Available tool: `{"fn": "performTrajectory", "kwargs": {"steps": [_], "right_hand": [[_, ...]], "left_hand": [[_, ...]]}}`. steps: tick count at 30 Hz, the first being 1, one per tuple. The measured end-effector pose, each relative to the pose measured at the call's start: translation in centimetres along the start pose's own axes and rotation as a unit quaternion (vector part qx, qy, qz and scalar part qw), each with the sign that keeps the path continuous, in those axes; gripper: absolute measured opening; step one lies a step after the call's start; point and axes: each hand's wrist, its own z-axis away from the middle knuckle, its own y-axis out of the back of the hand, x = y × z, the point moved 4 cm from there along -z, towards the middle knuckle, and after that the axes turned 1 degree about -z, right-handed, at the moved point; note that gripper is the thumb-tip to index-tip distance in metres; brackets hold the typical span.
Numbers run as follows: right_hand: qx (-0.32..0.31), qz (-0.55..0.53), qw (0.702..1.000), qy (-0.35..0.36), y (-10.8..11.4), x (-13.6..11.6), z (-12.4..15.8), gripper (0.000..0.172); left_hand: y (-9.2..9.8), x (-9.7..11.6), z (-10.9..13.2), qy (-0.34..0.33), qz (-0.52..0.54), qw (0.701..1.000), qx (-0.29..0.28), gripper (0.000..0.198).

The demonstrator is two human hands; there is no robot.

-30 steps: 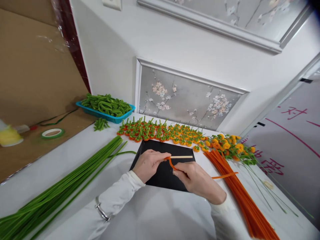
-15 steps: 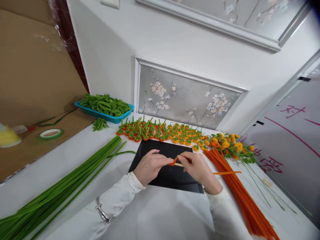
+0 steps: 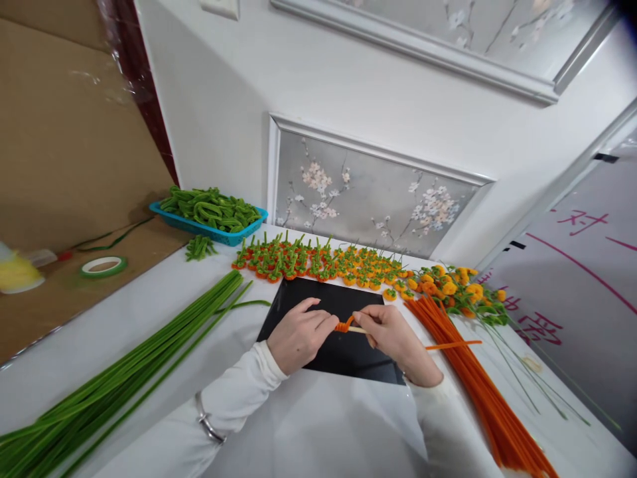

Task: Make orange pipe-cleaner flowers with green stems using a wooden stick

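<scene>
An orange pipe cleaner [image 3: 342,326] is coiled in a few turns around a thin wooden stick [image 3: 357,330], held level above a black mat [image 3: 343,362]. My left hand [image 3: 302,335] is closed, pinching the coiled end between thumb and fingers. On the other side, my right hand [image 3: 391,335] grips the loose part of the pipe cleaner near the stick, its fingers closed. The stick's far ends are hidden by the hands. A bundle of orange pipe cleaners [image 3: 472,378] lies right of my right hand, with one strand sticking out toward my wrist.
Long green pipe cleaners [image 3: 164,358] lie at left. Behind the mat stand rows of small orange and green pieces [image 3: 298,255]. A blue basket [image 3: 223,237] holds short green pieces, and yellow-orange flowers [image 3: 450,287] lie at right. Green tape [image 3: 103,267] sits on cardboard.
More orange turns now show on the stick beside my left fingertips. My left fingers have curled in closer around the coil, and my right hand has shifted slightly.
</scene>
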Motion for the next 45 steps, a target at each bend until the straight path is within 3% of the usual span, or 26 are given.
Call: {"fn": "performTrajectory", "kwargs": {"steps": [5, 10, 15, 23, 29, 35, 38, 45], "right_hand": [[0.014, 0.053, 0.998, 0.020, -0.3, 0.4, -0.1, 0.033], [-0.005, 0.054, 0.998, 0.020, -0.7, 1.1, -0.1, 0.029], [-0.027, 0.058, 0.997, 0.032, -1.1, 0.7, 0.2, 0.030], [-0.141, -0.030, 0.986, 0.086, 0.1, 0.1, 0.4, 0.030], [-0.253, -0.100, 0.962, 0.020, -0.9, 1.7, -0.3, 0.037], [-0.225, 0.047, 0.972, 0.048, -2.7, 1.3, 0.9, 0.022], [-0.211, 0.134, 0.961, 0.123, -2.7, -0.6, 2.2, 0.021], [-0.093, 0.283, 0.924, 0.240, -1.7, -3.1, 3.2, 0.026]], "left_hand": [[-1.1, -0.3, 0.4, 0.065, 0.042, 0.994, -0.076, 0.037], [-1.2, -0.8, 0.6, 0.164, 0.209, 0.955, -0.129, 0.049], [-1.0, -0.5, 0.1, 0.205, 0.302, 0.916, -0.166, 0.021], [-0.4, 0.0, -0.2, 0.180, 0.310, 0.922, -0.144, 0.007], [-0.2, 0.7, -0.3, 0.166, 0.392, 0.895, -0.131, 0.019], [0.2, -0.5, -0.2, 0.188, 0.284, 0.934, -0.107, 0.015], [-0.1, -1.0, 0.0, 0.201, 0.220, 0.947, -0.118, 0.017], [-0.4, -1.2, 0.2, 0.217, 0.176, 0.950, -0.142, 0.015]]}}
